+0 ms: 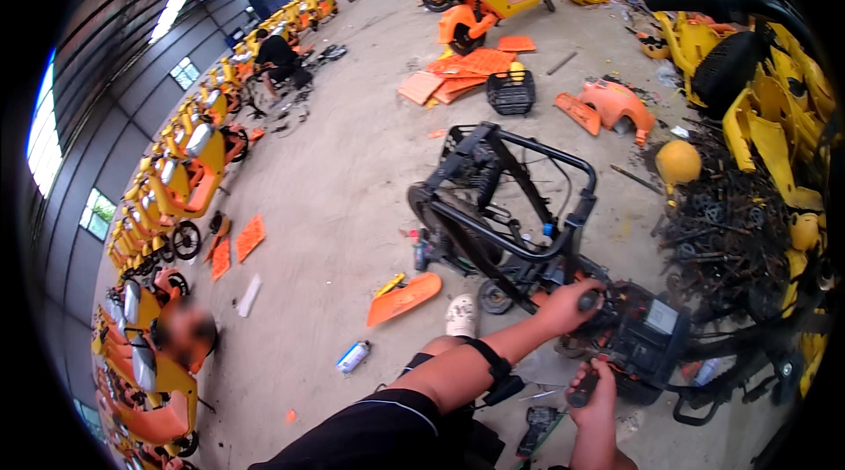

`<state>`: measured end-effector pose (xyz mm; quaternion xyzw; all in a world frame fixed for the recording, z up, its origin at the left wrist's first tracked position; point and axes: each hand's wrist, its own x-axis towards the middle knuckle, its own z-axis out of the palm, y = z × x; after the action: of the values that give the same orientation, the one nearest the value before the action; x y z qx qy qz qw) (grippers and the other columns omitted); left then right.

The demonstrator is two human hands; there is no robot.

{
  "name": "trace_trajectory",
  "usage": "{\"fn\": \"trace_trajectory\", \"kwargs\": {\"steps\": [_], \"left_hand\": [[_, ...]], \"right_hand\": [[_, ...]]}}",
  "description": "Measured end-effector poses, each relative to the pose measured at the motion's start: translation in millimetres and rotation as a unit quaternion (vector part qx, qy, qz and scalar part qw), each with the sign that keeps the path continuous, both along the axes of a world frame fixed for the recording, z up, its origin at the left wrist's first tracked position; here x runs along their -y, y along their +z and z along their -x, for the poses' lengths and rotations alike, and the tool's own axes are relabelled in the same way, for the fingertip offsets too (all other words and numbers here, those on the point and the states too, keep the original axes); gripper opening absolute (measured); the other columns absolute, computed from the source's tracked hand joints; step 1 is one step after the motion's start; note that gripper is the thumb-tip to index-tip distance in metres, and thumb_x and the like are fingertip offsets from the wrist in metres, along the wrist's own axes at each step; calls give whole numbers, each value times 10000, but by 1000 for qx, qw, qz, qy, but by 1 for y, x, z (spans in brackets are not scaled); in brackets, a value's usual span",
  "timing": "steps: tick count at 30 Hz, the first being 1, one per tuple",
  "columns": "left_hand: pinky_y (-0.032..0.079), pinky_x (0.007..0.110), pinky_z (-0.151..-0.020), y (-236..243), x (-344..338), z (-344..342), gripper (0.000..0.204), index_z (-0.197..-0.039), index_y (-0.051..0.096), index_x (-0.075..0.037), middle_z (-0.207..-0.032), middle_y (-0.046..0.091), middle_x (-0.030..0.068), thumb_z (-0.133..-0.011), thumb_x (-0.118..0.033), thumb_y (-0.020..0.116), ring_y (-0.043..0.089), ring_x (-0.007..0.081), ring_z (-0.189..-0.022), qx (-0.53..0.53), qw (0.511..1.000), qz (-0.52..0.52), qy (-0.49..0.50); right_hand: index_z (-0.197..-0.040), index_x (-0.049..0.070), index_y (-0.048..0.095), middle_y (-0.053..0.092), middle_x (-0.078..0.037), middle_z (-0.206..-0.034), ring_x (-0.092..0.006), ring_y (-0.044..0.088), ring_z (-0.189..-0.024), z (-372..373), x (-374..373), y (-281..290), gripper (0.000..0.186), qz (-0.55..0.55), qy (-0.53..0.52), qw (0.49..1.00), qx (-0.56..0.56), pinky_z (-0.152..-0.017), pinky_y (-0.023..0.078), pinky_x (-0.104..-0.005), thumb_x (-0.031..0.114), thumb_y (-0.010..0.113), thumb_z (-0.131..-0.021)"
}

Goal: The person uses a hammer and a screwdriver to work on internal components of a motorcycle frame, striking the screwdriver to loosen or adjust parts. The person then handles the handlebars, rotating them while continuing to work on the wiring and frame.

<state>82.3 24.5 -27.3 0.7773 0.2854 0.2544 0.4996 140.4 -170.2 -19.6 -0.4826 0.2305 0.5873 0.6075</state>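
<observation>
A stripped black scooter frame lies in front of me, with its tubes, shock spring and wheel showing. My left hand is closed round a black, round-ended handle over the frame's near end. Closer to me, my right hand grips a dark handle with a bit of red by the fingers. What tools these handles belong to is hidden. Both hands are beside a dirty black box-shaped housing with a grey label. A cordless drill lies on the floor below my right hand.
Orange panels, a black basket and an orange fender lie beyond the frame. A heap of dark metal parts and yellow panels fills the right. A spray can lies left. Scooters line the left wall; another person crouches there.
</observation>
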Motion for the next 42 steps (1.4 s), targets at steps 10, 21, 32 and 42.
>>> {"fn": "trace_trajectory", "kwargs": {"steps": [10,21,32,42], "left_hand": [[544,435,-757,-13,-4,12,309,-1163,614,-75,-977,697,190,-902,-212,705,682,393,-902,9,995,-94,-14],[558,419,-759,4,-10,18,338,-1202,646,-115,-999,722,156,-921,-294,701,701,369,-911,-54,997,-49,6],[526,409,-659,-5,1,0,228,-1120,625,-83,-820,672,170,-951,-226,680,695,341,-736,0,996,-85,31],[551,398,-696,1,1,4,313,-1152,665,-108,-867,720,132,-944,-341,676,722,333,-814,-28,997,-46,52]], "right_hand": [[-850,133,569,541,1,-701,-154,513,-597,7,-10,-14,221,-14,3,999,-50,-565,409,-287,339,634,-896],[-831,145,568,560,8,-683,-152,521,-597,5,-17,-14,250,4,-12,998,-55,-579,402,-288,373,641,-903],[-913,88,591,544,13,-716,-143,513,-640,3,-16,-20,337,-5,-1,999,-47,-603,383,-293,421,635,-895],[-928,76,593,545,3,-730,-152,514,-652,1,-7,-46,334,3,-25,999,-36,-614,388,-296,409,611,-916]]}}
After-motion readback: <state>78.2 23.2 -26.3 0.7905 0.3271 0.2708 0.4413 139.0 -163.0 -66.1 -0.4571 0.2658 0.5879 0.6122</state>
